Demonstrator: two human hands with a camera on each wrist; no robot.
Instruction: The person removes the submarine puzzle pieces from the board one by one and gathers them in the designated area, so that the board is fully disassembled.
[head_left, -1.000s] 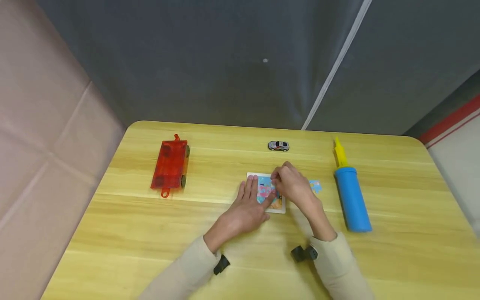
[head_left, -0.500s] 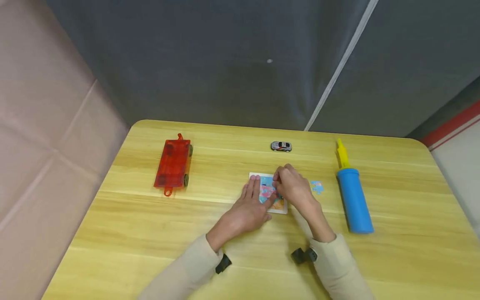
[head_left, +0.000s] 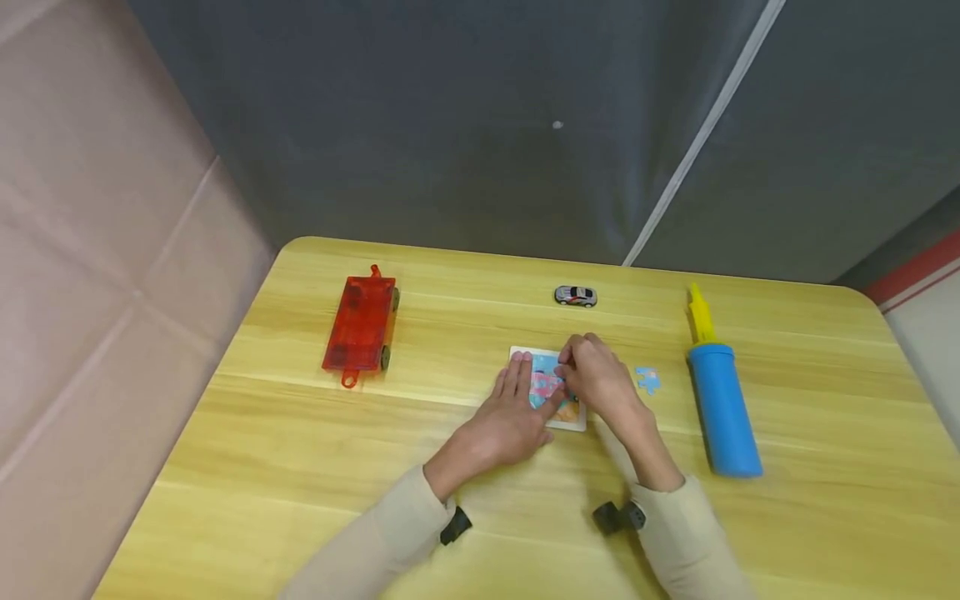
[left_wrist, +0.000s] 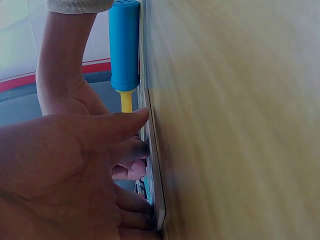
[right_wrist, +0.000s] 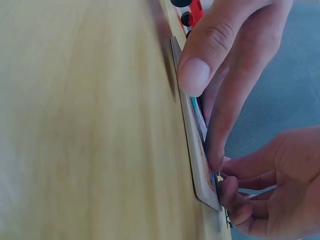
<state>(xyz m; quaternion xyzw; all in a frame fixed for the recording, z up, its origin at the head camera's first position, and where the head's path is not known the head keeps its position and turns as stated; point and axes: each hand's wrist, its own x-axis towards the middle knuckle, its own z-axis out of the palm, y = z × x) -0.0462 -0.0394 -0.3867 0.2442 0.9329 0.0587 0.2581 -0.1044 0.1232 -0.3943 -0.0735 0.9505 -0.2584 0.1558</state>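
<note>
A small framed jigsaw puzzle (head_left: 576, 425) with a pale border and a blue, pink and orange picture lies flat on the table. My left hand (head_left: 510, 423) rests on it with fingers extended, covering the left part; one fingertip touches the picture near the right side. At the upper right of the puzzle, my right hand (head_left: 606, 383) has thumb and fingers bent together, pinching what looks like a puzzle piece, mostly hidden by the fingers. The right wrist view shows both hands close over the puzzle's edge (right_wrist: 200, 187). One loose blue-and-pink puzzle piece (head_left: 647, 380) lies right of the right hand.
A silver toy car (head_left: 576, 296) stands behind the puzzle. To the left is a red see-through toy wagon (head_left: 362, 325) with dark wheels. A blue hand pump (head_left: 724, 412) with a yellow nozzle lies at the right. A dark curtain (head_left: 450, 125) hangs beyond the table's far edge.
The head view has drifted, so everything sits farther right in it. My right hand has shifted slightly and now leaves the loose piece fully visible. The left hand stays on the puzzle.
</note>
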